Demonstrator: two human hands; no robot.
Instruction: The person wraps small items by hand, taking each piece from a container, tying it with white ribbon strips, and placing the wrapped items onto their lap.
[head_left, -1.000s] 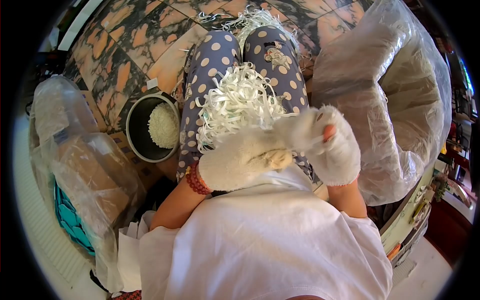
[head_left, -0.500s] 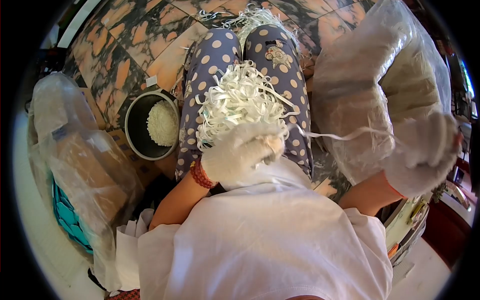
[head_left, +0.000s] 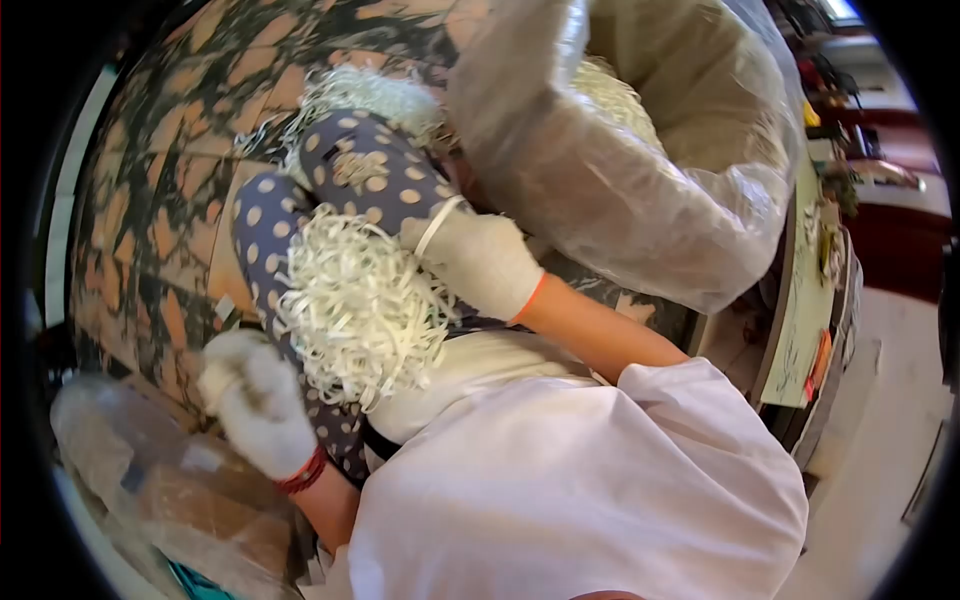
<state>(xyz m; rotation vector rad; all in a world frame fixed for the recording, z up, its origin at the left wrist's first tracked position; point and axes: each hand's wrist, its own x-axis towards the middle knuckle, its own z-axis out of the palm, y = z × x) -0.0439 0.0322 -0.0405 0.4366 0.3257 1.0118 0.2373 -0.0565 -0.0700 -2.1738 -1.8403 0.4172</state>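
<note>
A tangled pile of white strips (head_left: 365,310) lies on the lap, over dark trousers with pale dots. My right hand (head_left: 480,262), in a white knitted glove, is at the pile's right side with its fingers bent round. One white strip (head_left: 438,226) crosses over those fingers; their tips are hidden. To the left of the lap is my left hand (head_left: 252,400), gloved too, with a dark smudge on the glove. Its fingers look curled, slightly blurred, and whatever they may hold is hidden.
A large clear plastic bag (head_left: 640,215) stands open at the upper right, with pale strips inside. More strips (head_left: 370,100) lie on the marbled floor (head_left: 180,170) beyond the knees. A plastic-covered cardboard box (head_left: 190,500) is at the lower left.
The view has turned right. My left hand has moved away from the pile to the left, where the metal pot was visible. My right hand has come in from the far right to the pile.
</note>
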